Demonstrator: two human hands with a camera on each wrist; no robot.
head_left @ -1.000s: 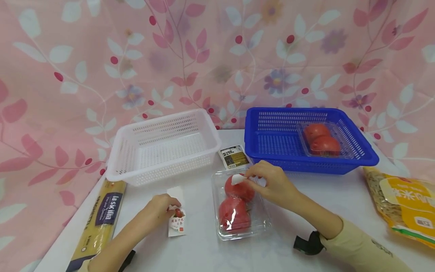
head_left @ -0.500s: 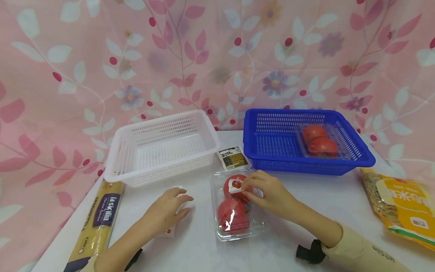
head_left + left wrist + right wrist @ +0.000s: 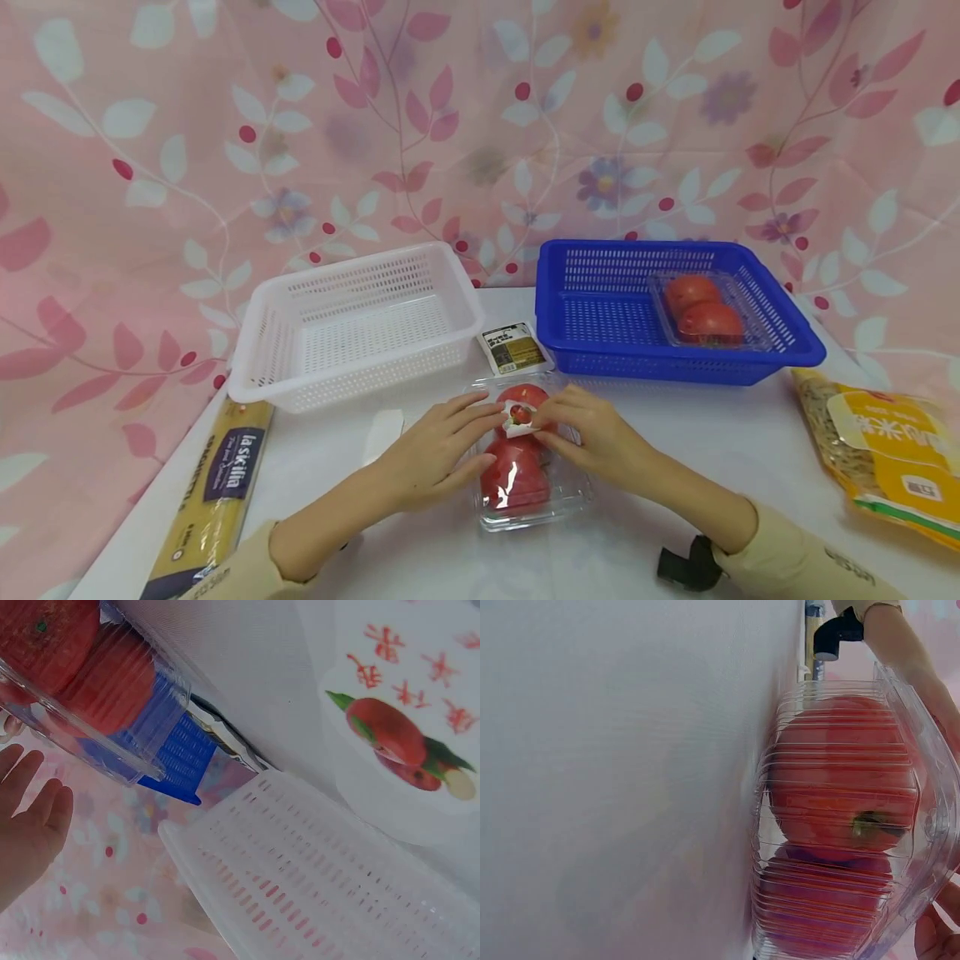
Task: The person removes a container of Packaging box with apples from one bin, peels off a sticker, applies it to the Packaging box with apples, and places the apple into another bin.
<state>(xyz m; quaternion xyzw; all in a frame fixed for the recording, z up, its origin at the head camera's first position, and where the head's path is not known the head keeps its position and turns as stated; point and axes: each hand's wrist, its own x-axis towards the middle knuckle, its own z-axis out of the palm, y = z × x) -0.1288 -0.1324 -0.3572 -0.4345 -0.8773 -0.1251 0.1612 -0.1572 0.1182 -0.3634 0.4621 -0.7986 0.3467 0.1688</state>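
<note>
Two tomatoes (image 3: 513,477) lie inside a clear lidded plastic box (image 3: 558,504) on the white table. Over the farther tomato, my right hand (image 3: 596,429) pinches the edge of a white sticker (image 3: 517,418) with a red fruit picture, close over the lid. My left hand (image 3: 435,454) reaches in from the left, fingers extended, its fingertips right at the sticker's left edge. In the right wrist view the tomatoes (image 3: 840,780) show through the ribbed side of the box. A white label strip (image 3: 384,433) lies beneath the left forearm, partly hidden; its printed fruit (image 3: 394,735) shows in the left wrist view.
Behind on the left stands a white basket (image 3: 360,367). A blue basket (image 3: 675,367) at the back right holds another box of tomatoes (image 3: 708,321). A flat packet (image 3: 516,350) lies between them. Spaghetti (image 3: 213,500) lies left, a yellow bag (image 3: 892,450) right.
My left hand has left the label strip and moved right to the sticker over the box. The sticker in my right hand has turned so its picture shows.
</note>
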